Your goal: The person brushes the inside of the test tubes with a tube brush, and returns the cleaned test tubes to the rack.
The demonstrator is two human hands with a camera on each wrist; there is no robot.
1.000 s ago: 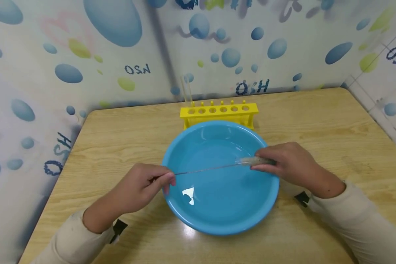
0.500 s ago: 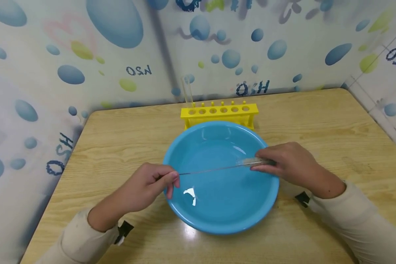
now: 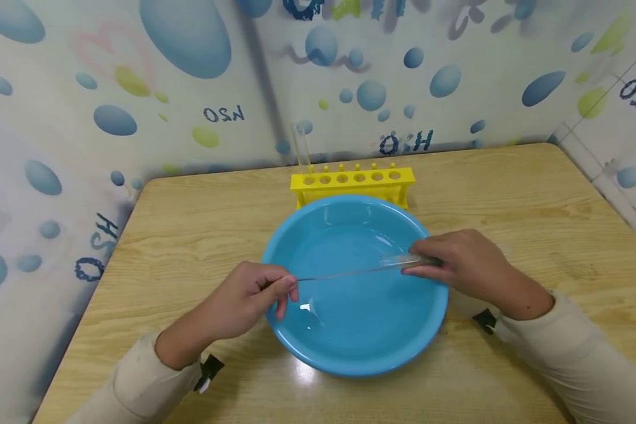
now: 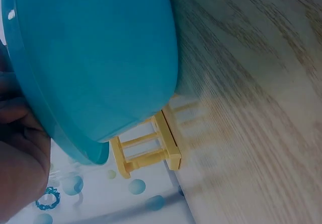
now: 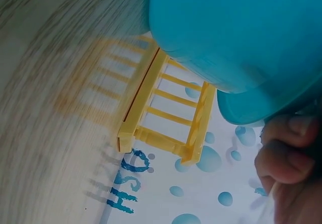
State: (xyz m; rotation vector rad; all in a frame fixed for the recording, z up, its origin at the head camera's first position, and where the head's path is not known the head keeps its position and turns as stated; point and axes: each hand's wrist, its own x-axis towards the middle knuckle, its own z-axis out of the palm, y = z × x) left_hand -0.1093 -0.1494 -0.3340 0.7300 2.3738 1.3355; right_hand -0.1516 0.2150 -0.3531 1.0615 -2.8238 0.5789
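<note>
A thin twisted wire (image 3: 344, 274), the handle of a test tube brush, is pinched between the thumb and fingers of my left hand (image 3: 246, 301). It runs to the right into the mouth of a clear glass test tube (image 3: 394, 261), which my right hand (image 3: 461, 265) grips. The brush's bristles are mostly hidden by the right hand's fingers. Tube and wire lie almost level above a round blue basin (image 3: 352, 362), with bright glints inside it. Both hands overlap the basin's rim, one at each side. In the wrist views, the basin's outer wall (image 4: 105, 58) fills much of the picture.
Behind the basin stands a yellow test tube rack (image 3: 352, 179), with a clear tube (image 3: 301, 147) upright at its left end. The wooden table (image 3: 206, 212) meets a wall (image 3: 164, 118) printed with blue and green drops.
The left hand has moved right, toward the right hand, and less wire shows between them. The pale bristles have slid deeper into the tube, leaving its mouth end clear. The right hand stays in place.
</note>
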